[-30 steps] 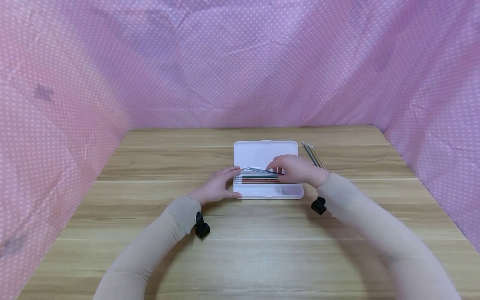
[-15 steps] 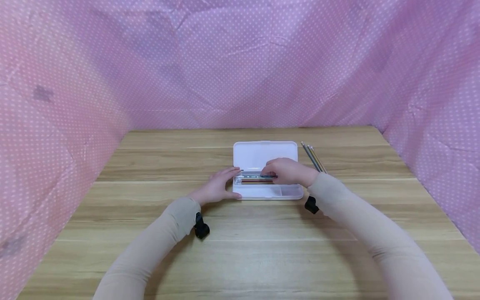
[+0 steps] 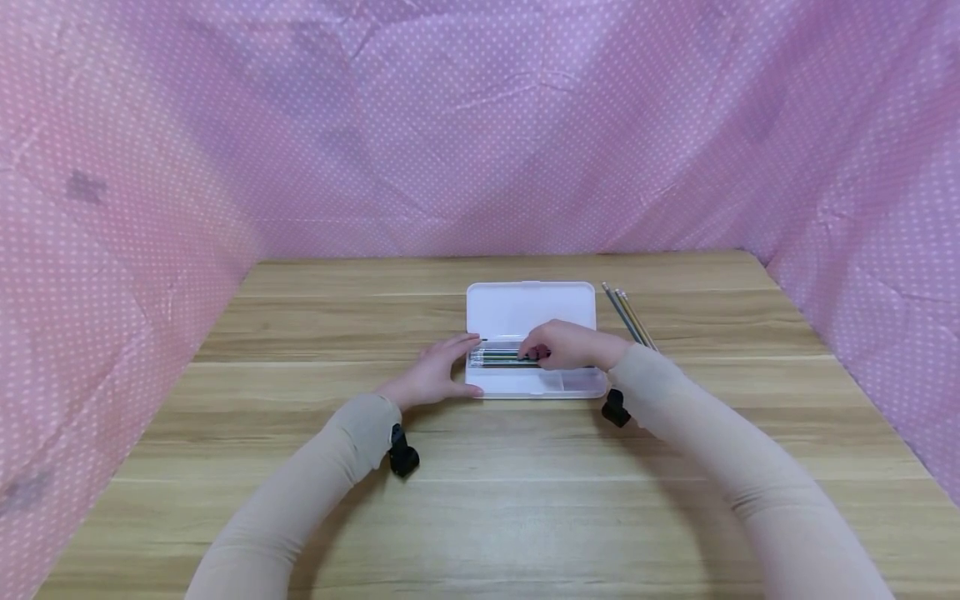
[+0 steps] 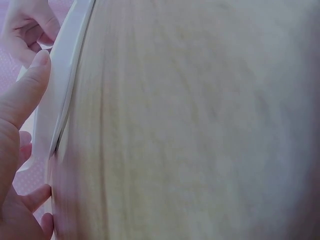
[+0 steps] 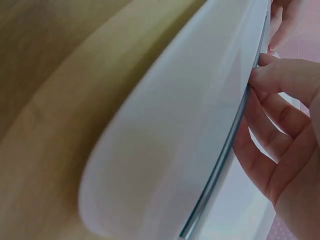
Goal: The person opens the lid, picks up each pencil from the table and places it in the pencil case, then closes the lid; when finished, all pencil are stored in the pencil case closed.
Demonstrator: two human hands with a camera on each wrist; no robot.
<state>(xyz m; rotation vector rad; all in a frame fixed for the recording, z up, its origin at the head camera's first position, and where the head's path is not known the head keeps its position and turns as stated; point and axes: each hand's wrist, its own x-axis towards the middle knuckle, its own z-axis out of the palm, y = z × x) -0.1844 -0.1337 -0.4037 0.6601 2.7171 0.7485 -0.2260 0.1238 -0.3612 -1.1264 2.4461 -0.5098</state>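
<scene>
A white pencil case [image 3: 517, 383] lies on the table with its lid laid back. Several pencils [image 3: 495, 359], eraser ends to the left, lie in its long compartment. My left hand [image 3: 431, 375] holds the case's left end, thumb [image 4: 31, 92] at the front rim and fingers toward the back. My right hand [image 3: 572, 343] reaches into the case from the right. In the right wrist view, its thumb and fingertips pinch a dark pencil [image 5: 223, 145] lying along the compartment. That hand hides the right part of the pencils in the head view.
A few loose pencils [image 3: 628, 315] lie slanted on the table just right of the case, partly behind the right forearm. The lid [image 3: 525, 307] leans back behind the compartments. A pink dotted cloth [image 3: 480, 125] hangs behind and beside the wooden table [image 3: 480, 500].
My right hand has moved left and lower into the case. The pencil it held slanted above the others now lies in line with them. My left hand has stayed in place.
</scene>
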